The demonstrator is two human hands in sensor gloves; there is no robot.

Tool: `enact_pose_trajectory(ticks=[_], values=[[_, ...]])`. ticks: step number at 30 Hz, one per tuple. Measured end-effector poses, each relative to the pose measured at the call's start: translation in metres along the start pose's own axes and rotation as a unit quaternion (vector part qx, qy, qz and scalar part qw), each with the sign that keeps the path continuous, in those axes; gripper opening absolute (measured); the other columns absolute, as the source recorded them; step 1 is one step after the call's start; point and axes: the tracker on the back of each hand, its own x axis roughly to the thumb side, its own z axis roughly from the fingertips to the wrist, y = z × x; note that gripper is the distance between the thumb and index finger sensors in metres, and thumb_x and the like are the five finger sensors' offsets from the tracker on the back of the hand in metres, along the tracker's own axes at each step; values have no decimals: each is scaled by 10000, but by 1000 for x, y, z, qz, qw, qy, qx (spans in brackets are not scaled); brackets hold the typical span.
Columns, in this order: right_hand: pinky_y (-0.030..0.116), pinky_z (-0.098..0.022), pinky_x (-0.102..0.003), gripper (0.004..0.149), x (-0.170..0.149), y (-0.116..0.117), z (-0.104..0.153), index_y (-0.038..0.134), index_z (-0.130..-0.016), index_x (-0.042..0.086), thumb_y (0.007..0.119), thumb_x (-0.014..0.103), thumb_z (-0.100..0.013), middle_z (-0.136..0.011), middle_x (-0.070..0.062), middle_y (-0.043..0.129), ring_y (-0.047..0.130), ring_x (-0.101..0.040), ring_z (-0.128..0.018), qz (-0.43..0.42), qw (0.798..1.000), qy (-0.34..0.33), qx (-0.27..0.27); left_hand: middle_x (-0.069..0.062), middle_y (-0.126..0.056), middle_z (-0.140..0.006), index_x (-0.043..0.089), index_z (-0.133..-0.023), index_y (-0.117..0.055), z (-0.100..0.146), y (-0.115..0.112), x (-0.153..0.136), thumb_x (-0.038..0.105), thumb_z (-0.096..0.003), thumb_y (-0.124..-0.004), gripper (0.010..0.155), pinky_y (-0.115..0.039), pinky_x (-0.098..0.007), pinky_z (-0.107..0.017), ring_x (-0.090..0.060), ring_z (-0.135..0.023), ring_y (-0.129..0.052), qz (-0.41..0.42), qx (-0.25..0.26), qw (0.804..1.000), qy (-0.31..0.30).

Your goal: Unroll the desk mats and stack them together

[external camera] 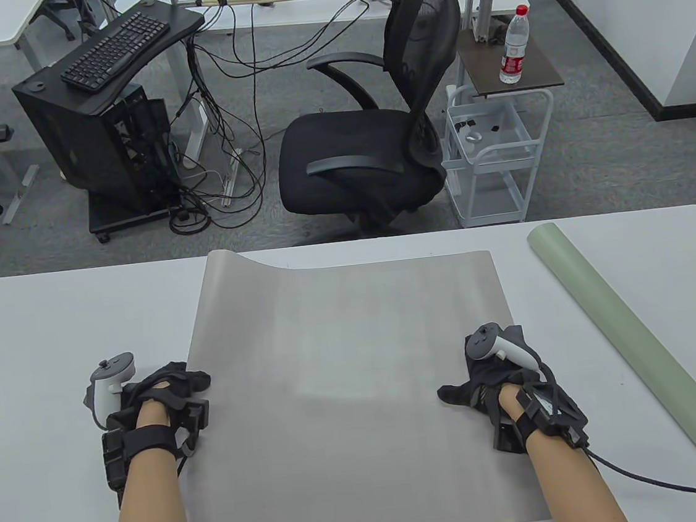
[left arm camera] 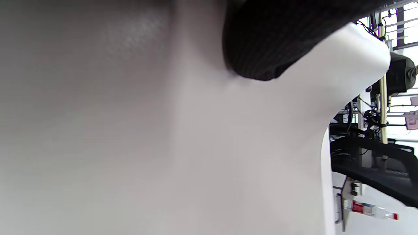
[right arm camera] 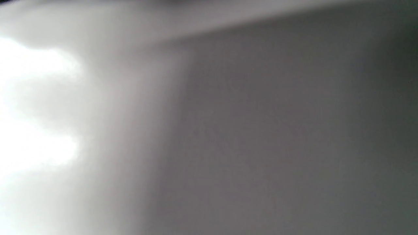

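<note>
A grey desk mat [external camera: 355, 384] lies unrolled in the middle of the white table [external camera: 50, 329]; its far left corner curls up a little. My left hand [external camera: 171, 385] rests on the mat's left edge. My right hand [external camera: 475, 378] rests on its right edge, palm down. A pale green mat [external camera: 637, 349] lies rolled up at the right of the table, apart from both hands. The left wrist view shows the grey mat [left arm camera: 130, 130] close up with a gloved finger [left arm camera: 271, 39] on it. The right wrist view is a blur of grey mat [right arm camera: 261, 130].
A black office chair [external camera: 372, 140] and a white wire cart [external camera: 492, 152] stand beyond the table's far edge. A water bottle [external camera: 513, 47] stands on the cart's shelf. A glove cable [external camera: 644, 481] trails over the table near my right forearm.
</note>
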Motion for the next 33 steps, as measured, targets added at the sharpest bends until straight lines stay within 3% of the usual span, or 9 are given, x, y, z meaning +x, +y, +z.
enact_pose_trajectory(ticks=[4, 8, 12, 17, 25, 33], values=[[-182, -494, -576, 1049, 0, 0, 0, -247, -785, 398, 583, 797, -282, -814, 51, -424, -403, -298, -725, 0, 1000, 0, -1, -17, -744, -919, 277, -850, -553, 6, -15, 20, 235, -395, -900, 574, -945, -375, -405, -244, -637, -1041, -87, 69, 994, -23], [-181, -495, -577, 1050, 0, 0, 0, -246, -787, 397, 583, 797, -281, -816, 50, -423, -401, -300, -726, 0, 1000, -1, -3, -1, -605, -1048, 290, -994, -249, 13, -38, 40, 163, -415, -832, 831, -901, -410, -445, -260, -692, -999, -225, 121, 966, -37], [-181, -495, -578, 1050, 0, 0, 0, -245, -788, 395, 583, 797, -282, -818, 48, -422, -401, -301, -727, 1, 1000, -1, -4, 24, -537, -1070, 400, -974, -197, 16, -53, 47, 137, -413, -813, 874, -851, -409, -475, -266, -729, -932, -290, 151, 945, -29], [-181, -495, -579, 1048, 0, 0, 0, -245, -788, 395, 582, 796, -284, -817, 48, -422, -401, -301, -727, 1, 1000, -2, -3, -67, -514, -1057, 486, -937, -171, 18, -66, 56, 154, -409, -811, 894, -821, -417, -488, -274, -737, -880, -376, 190, 907, 1], [-181, -494, -579, 1049, 0, 0, 0, -244, -789, 395, 583, 796, -283, -818, 48, -421, -400, -302, -727, 0, 1000, -3, -4, -120, -391, -1082, 495, -925, -125, 9, -80, 65, 247, -392, -832, 920, -819, -441, -498, -305, -791, -827, -497, 214, 837, 85], [-181, -493, -580, 1049, 0, 0, 0, -243, -789, 395, 583, 796, -283, -819, 47, -421, -401, -302, -727, 0, 1000, -4, -5, -145, -250, -1108, 503, -906, -75, -4, -79, 68, 301, -397, -830, 933, -775, -497, -543, -356, -873, -739, -526, 178, 817, 155]])
